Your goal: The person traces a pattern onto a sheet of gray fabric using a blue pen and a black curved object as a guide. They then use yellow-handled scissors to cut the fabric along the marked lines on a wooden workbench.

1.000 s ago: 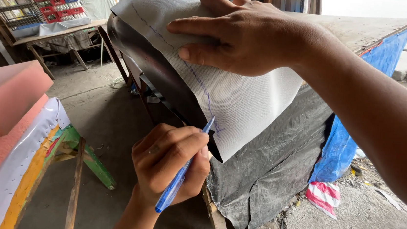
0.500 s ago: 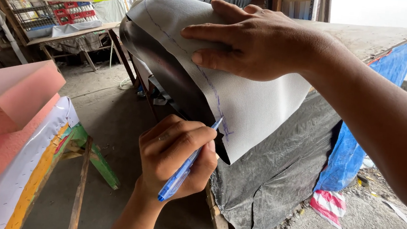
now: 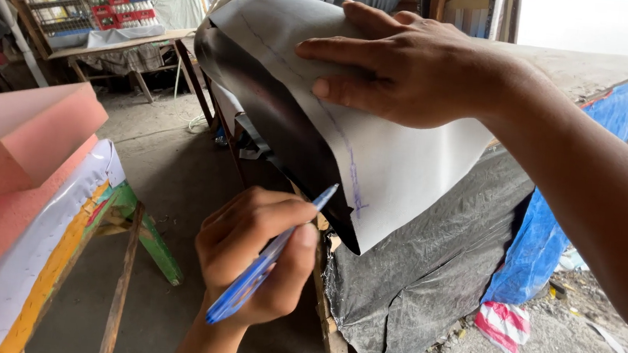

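- Nearest me, left hand (image 3: 253, 262) was closed around a blue pen (image 3: 242, 291), thumb and fingers pinching the barrel, tip pointing up and right.
- Pen tip sat just off the lower edge of the white sheet (image 3: 405, 169), near the bottom end of the blue line (image 3: 346, 153). I couldn't tell if it touched.
- Near left: pink foam block (image 3: 14, 143), well apart from both hands.
- The sheet lay draped over a black seat (image 3: 280, 128), which rested on a workbench covered with grey sheeting (image 3: 434, 270).
- Farther on, right hand (image 3: 406, 71) lay flat on the sheet, fingers spread and gripping nothing, pinning it to the seat's top.
- I judged the step as tracing the seat's outline onto the sheet, with the line run down to the near corner.
- I reckoned the next stroke called for the right hand's pressure so the sheet couldn't slip, and the tip set back on the line's end.
- Far left: stall table (image 3: 121, 38), out of play.
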